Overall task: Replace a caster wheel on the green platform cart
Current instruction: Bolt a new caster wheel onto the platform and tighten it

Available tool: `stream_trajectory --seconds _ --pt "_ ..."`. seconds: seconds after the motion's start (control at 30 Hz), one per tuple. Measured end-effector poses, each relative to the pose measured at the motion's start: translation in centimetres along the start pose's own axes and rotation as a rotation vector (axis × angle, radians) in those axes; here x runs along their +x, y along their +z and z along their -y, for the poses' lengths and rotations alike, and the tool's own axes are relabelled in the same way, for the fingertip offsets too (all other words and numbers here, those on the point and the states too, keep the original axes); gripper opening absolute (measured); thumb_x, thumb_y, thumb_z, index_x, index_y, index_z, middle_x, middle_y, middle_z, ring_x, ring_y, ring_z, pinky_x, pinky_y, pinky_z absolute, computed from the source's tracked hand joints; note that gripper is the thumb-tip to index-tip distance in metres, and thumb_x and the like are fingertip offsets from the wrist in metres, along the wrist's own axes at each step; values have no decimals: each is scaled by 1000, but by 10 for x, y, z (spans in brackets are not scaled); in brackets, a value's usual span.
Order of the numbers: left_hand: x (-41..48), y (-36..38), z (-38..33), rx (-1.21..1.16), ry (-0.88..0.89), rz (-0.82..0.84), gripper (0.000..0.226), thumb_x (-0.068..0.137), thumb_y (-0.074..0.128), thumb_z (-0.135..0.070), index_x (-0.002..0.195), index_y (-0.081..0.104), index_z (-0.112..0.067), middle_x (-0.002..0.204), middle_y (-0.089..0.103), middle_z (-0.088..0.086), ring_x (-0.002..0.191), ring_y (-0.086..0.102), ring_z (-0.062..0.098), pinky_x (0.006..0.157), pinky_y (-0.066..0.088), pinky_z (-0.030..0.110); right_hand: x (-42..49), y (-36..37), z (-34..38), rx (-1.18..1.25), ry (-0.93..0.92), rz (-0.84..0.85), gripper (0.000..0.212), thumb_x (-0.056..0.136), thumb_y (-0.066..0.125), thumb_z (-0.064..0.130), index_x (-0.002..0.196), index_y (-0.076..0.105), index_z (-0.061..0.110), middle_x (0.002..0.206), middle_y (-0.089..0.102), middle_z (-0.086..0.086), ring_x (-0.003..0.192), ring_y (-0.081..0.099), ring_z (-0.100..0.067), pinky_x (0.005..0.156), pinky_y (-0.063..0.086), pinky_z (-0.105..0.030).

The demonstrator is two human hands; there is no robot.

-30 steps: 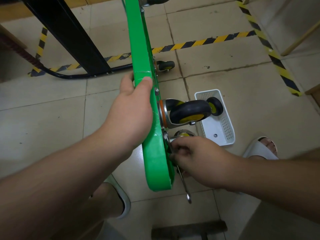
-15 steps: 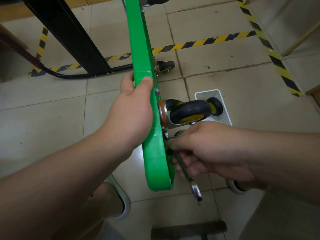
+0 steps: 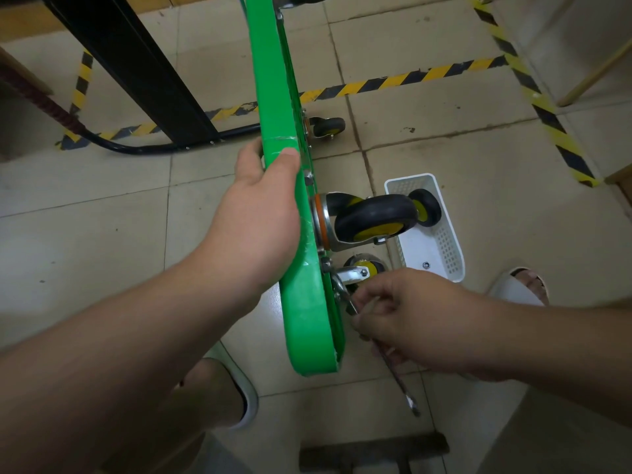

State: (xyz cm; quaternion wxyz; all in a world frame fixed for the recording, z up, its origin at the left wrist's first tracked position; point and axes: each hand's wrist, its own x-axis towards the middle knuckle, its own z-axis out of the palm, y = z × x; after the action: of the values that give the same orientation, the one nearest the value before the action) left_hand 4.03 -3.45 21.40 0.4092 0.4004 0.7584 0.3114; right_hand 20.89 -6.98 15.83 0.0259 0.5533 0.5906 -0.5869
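Green rounded cart, slim metal wrench gripped

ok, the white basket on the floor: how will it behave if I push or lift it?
The white basket looks like thin perforated plastic, so it is probably light and slightly flexible. The caster wheel at its far end likely makes it end-heavy and may roll when tilted. The loose nut would probably slide about.

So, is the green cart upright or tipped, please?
Tipped on edge: the cart stands vertical, a caster wheel points sideways, the left hand grips it.
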Motion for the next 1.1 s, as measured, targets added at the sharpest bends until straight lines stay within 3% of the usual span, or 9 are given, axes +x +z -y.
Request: stream_trajectory --seconds 0.1,0.27,0.4,0.53,0.7,0.8,0.97,1.1 --pt "-1 0 -1 -10 0 6 39 106 30 -46 145 37 -43 90 51 -15 74 55 6 53 40 25 9 -3 -8 -223 -99 -84 1 95 65 34 96 65 34 77 68 6 74 65 -12 73 56 -29" --pt "0 0 -1 -63 -13 11 39 106 34 -45 144 39 -43 94 55 -12 79 59 12 62 47 31 20 -3 -16 -332 -185 -209 22 95 65 34 117 67 33 88 64 9 82 62 -8 79 55 -33" --pt "0 -1 -1 -53 -5 18 39 106 33 -45 144 39 -41 100 58 -6 79 60 12 60 45 30 26 -4 -18 -360 -239 -216 22 97 63 33 119 64 33 93 69 5 64 56 14 67 50 -25" --pt "-1 -1 -1 -48 -5 16 39 106 33 -45 145 38 -42 94 55 -11 78 59 10 57 44 29 32 -1 -18 -402 -282 -247 20 97 64 33 117 65 31 93 71 3 58 55 0 70 55 -33" --pt "-1 -1 -1 -55 -13 22 40 106 32 -45 146 36 -42 97 57 -11 76 59 10 55 44 28 37 2 -21 -392 -338 -273 18 95 65 31 113 65 30 91 72 3 81 66 -15 76 56 -39" --pt "-2 -1 -2 -27 -7 18 40 106 31 -45 146 35 -43 93 53 -17 74 57 7 48 43 22 39 3 -21 -395 -365 -280 20 95 65 31 115 65 28 95 72 4 86 67 -16 78 55 -38" --pt "-2 -2 -2 -47 -14 14 40 106 32 -45 146 37 -43 95 56 -13 77 58 10 56 42 28 43 6 -21 -409 -397 -296 20 96 63 32 116 64 27 101 70 2 91 65 -19 78 53 -36" --pt "-3 -1 -3 -40 -12 4 38 106 32 -45 144 39 -44 91 54 -16 72 56 7 53 40 25 45 6 -19 -400 -411 -284 21 97 63 29 117 65 25 105 70 -2 95 65 -22 81 53 -40"
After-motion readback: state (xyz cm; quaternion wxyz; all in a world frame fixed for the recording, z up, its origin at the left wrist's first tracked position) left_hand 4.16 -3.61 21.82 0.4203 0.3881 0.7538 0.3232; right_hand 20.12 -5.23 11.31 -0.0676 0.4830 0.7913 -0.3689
